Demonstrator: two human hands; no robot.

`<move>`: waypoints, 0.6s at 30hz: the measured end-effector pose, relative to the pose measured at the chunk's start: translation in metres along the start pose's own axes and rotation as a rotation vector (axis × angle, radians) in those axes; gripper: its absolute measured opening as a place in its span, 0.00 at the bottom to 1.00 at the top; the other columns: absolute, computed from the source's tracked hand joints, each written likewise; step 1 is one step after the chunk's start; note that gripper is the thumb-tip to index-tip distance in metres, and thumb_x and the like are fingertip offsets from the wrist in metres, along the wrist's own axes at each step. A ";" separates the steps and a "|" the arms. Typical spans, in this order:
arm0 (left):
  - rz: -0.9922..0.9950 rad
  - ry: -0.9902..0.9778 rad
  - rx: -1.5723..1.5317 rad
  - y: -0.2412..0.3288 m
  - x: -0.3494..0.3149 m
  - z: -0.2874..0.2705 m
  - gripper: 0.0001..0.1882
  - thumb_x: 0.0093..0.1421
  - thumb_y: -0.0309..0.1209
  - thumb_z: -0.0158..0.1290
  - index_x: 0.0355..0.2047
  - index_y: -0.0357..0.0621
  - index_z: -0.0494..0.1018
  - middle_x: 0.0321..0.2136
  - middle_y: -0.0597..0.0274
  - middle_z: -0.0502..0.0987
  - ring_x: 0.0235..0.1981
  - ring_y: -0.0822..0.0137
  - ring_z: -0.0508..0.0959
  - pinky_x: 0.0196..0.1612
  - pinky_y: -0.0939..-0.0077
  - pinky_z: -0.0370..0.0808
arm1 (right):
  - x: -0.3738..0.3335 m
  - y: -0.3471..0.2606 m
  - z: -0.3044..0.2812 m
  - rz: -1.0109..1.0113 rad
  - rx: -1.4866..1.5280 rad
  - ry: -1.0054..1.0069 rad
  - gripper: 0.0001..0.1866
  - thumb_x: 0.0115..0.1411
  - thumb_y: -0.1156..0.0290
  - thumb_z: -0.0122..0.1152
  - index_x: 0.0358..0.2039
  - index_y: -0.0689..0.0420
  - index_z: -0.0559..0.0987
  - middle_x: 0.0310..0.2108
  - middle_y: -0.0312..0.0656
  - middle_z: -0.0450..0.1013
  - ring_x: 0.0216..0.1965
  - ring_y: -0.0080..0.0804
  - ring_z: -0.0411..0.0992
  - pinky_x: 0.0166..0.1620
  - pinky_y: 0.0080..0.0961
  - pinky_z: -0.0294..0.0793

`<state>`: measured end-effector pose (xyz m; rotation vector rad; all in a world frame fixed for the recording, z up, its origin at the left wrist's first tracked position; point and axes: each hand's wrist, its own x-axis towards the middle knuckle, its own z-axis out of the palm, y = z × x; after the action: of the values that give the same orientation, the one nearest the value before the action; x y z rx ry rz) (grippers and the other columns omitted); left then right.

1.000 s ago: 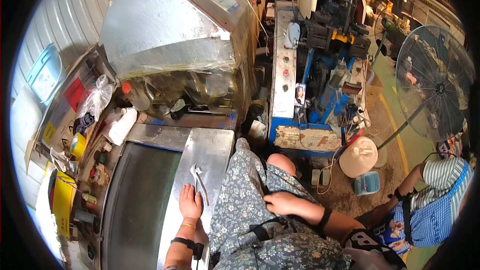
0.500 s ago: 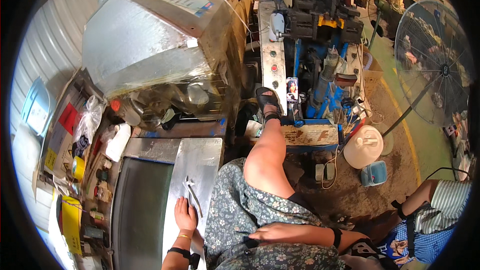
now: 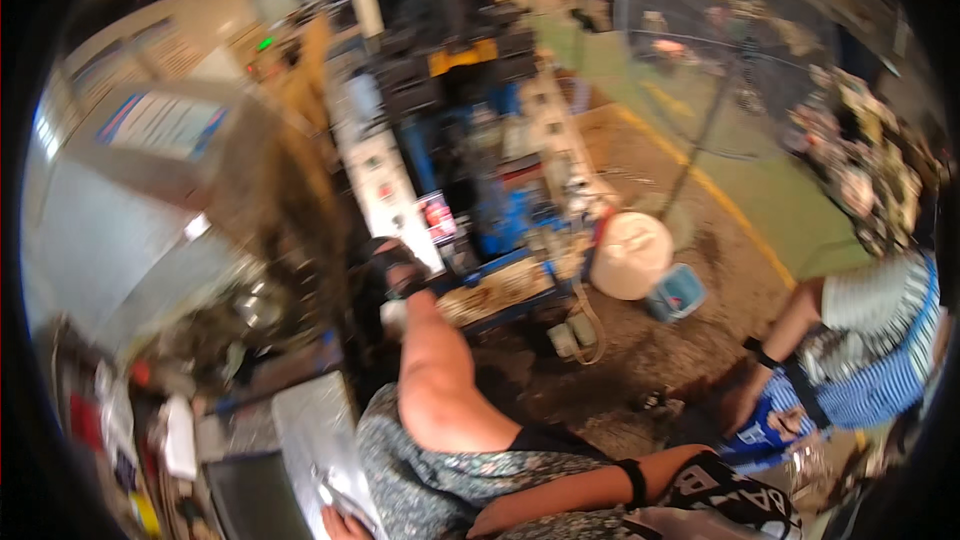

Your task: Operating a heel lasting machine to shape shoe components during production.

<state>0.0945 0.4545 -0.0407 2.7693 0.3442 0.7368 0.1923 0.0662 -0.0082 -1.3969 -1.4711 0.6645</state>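
Metal plate [image 3: 308, 420] blurred, left hand [image 3: 345, 525] and right hand [image 3: 490, 518] cropped, openness and holds unclear.

1 bare leg [image 3: 440, 410] is extended forward, bent at the knee. To its left and nearer the body, the left hand [image 3: 345, 524] is placed with fingers outstretched, its wrist cut off by the lower edge of view. The right forearm [image 3: 575, 487] is angled leftward behind the leg; the right hand [image 3: 497, 517] is blurred, its grip unclear.
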 end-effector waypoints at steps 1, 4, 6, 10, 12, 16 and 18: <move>0.018 -0.099 -0.050 0.021 0.021 0.013 0.21 0.65 0.36 0.47 0.50 0.30 0.73 0.53 0.34 0.72 0.55 0.36 0.70 0.62 0.50 0.64 | -0.031 -0.015 -0.002 0.117 -0.050 0.129 0.22 0.67 0.75 0.47 0.61 0.58 0.68 0.48 0.48 0.74 0.47 0.43 0.75 0.48 0.34 0.76; -0.018 -0.158 0.020 0.024 0.014 -0.041 0.22 0.69 0.36 0.44 0.54 0.30 0.71 0.55 0.31 0.69 0.59 0.36 0.67 0.64 0.50 0.61 | -0.037 -0.036 -0.014 0.110 -0.101 0.209 0.21 0.67 0.74 0.48 0.60 0.58 0.69 0.47 0.48 0.75 0.48 0.42 0.75 0.48 0.35 0.75; 0.091 -0.150 0.116 0.041 0.024 -0.043 0.21 0.67 0.36 0.46 0.52 0.30 0.73 0.51 0.33 0.73 0.54 0.38 0.72 0.59 0.53 0.67 | -0.045 -0.051 -0.023 0.156 -0.139 0.308 0.20 0.67 0.74 0.50 0.59 0.58 0.70 0.47 0.48 0.75 0.48 0.42 0.75 0.49 0.35 0.75; 0.158 -0.128 0.151 0.041 0.025 -0.038 0.21 0.67 0.36 0.47 0.50 0.30 0.73 0.50 0.34 0.74 0.51 0.39 0.74 0.57 0.53 0.70 | -0.037 -0.082 -0.050 0.191 -0.171 0.431 0.18 0.67 0.73 0.52 0.57 0.57 0.71 0.46 0.47 0.75 0.48 0.40 0.75 0.49 0.35 0.75; 0.182 -0.120 0.144 0.036 0.023 -0.034 0.21 0.67 0.36 0.46 0.50 0.30 0.73 0.50 0.34 0.74 0.51 0.39 0.74 0.57 0.52 0.70 | -0.027 -0.102 -0.073 0.202 -0.179 0.490 0.17 0.66 0.72 0.53 0.56 0.57 0.71 0.45 0.47 0.75 0.49 0.40 0.75 0.49 0.35 0.74; 0.182 -0.116 0.146 0.023 0.018 -0.027 0.21 0.67 0.36 0.45 0.50 0.29 0.72 0.50 0.35 0.74 0.51 0.38 0.73 0.56 0.51 0.70 | -0.019 -0.098 -0.122 0.060 -0.301 0.871 0.19 0.61 0.72 0.60 0.53 0.58 0.73 0.44 0.48 0.75 0.50 0.40 0.73 0.53 0.36 0.71; 0.172 -0.106 0.156 0.018 0.015 -0.027 0.21 0.67 0.36 0.44 0.50 0.29 0.72 0.50 0.35 0.74 0.51 0.38 0.73 0.56 0.50 0.70 | -0.016 -0.136 -0.181 0.323 -0.594 0.881 0.22 0.59 0.66 0.62 0.53 0.59 0.73 0.52 0.52 0.70 0.55 0.47 0.69 0.56 0.41 0.68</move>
<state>0.0958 0.4469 -0.0057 3.0010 0.1494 0.6217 0.2941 -0.0161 0.1770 -2.0432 -0.7387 -0.2567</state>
